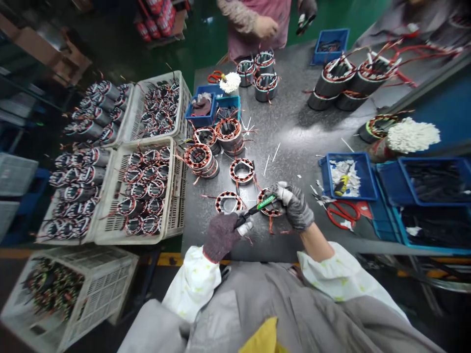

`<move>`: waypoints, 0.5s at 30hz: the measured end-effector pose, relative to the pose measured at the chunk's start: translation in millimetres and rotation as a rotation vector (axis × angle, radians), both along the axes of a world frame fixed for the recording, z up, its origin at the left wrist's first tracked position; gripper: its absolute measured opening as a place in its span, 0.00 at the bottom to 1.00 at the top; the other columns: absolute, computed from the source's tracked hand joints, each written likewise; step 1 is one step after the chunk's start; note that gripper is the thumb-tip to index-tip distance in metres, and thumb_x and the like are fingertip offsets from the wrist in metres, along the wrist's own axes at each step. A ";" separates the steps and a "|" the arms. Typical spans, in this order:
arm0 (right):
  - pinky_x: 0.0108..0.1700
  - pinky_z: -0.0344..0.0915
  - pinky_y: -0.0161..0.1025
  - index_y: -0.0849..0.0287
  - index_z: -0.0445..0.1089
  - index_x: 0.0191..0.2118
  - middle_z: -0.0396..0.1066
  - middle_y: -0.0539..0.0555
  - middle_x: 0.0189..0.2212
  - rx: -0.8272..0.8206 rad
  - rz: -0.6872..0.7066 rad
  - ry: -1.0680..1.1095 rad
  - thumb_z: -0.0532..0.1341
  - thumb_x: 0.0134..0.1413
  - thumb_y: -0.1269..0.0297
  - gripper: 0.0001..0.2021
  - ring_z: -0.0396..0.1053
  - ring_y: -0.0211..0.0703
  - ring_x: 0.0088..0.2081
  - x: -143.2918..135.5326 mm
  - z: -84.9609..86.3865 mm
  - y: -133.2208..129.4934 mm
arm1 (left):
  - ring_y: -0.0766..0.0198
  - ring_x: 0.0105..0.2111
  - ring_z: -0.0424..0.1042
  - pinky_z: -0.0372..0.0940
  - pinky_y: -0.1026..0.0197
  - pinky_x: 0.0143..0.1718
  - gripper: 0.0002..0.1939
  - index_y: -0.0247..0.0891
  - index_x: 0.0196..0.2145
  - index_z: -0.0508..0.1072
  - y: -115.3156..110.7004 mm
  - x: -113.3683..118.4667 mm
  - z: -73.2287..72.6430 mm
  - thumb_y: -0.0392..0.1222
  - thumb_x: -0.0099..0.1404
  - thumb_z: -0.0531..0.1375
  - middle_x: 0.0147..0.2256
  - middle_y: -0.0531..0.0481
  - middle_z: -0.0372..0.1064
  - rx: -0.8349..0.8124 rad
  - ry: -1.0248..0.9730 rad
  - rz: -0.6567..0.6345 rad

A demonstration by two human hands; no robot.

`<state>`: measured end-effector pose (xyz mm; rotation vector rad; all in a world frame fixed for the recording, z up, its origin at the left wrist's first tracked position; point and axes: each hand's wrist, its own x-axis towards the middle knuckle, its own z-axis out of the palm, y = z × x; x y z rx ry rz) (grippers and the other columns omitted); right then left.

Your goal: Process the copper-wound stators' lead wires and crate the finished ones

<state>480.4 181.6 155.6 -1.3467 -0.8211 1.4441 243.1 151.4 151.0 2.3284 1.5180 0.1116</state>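
Note:
A black marker [256,209] with a green label lies slanted between my hands. My left hand [223,234], in a dark purple glove with white fingertips, is closed round its lower left end. My right hand [295,205], in a grey glove, has its fingers pressed together at the marker's upper right end. Under the marker's right part is a wound ring [268,202], partly hidden by the marker and my right hand. Another ring [228,202] lies just beyond my left hand, and a third ring [242,170] lies farther up the table.
Stacked wound cores [200,159] stand at the left, beside white crates [167,196] of more cores. At the right are red-handled scissors [344,214], a blue tray [373,184] of white scraps and dark-filled bins [401,171]. A person [257,24] stands across the table [290,117].

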 end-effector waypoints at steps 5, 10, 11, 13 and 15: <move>0.22 0.55 0.35 0.56 0.71 0.26 0.69 0.50 0.20 0.003 0.117 0.040 0.69 0.45 0.44 0.19 0.60 0.36 0.20 10.4 -3.7 -10.3 | 0.48 0.39 0.78 0.69 0.50 0.49 0.21 0.40 0.38 0.82 4.4 22.4 11.3 0.60 0.74 0.61 0.33 0.40 0.79 -0.092 0.113 -0.084; 0.20 0.56 0.35 0.55 0.68 0.26 0.66 0.49 0.20 -0.040 0.003 0.070 0.67 0.47 0.41 0.21 0.61 0.37 0.20 3.7 -11.2 -27.2 | 0.50 0.38 0.76 0.71 0.47 0.48 0.26 0.40 0.35 0.79 -16.1 41.4 -6.4 0.66 0.72 0.58 0.32 0.40 0.76 -0.355 -0.280 0.108; 0.20 0.56 0.35 0.55 0.68 0.26 0.66 0.49 0.19 -0.053 -0.012 0.075 0.67 0.47 0.41 0.21 0.61 0.36 0.19 3.9 -14.8 -31.5 | 0.52 0.35 0.76 0.72 0.49 0.44 0.29 0.40 0.36 0.79 -22.8 44.8 -13.0 0.69 0.72 0.57 0.30 0.42 0.75 -0.470 -0.428 0.150; 0.19 0.55 0.35 0.56 0.70 0.26 0.65 0.49 0.18 -0.073 -0.006 0.086 0.67 0.48 0.40 0.22 0.59 0.36 0.18 8.4 -26.0 -41.2 | 0.55 0.31 0.75 0.73 0.52 0.38 0.33 0.39 0.38 0.79 -33.1 51.3 -25.4 0.72 0.74 0.53 0.29 0.44 0.74 -0.675 -0.651 0.192; 0.19 0.56 0.35 0.58 0.74 0.30 0.65 0.49 0.18 -0.104 -0.001 0.065 0.66 0.49 0.37 0.25 0.60 0.37 0.18 19.8 -42.8 -51.1 | 0.53 0.35 0.78 0.75 0.50 0.41 0.32 0.38 0.44 0.80 -33.7 54.5 -34.1 0.71 0.74 0.54 0.33 0.43 0.77 -0.705 -0.676 0.220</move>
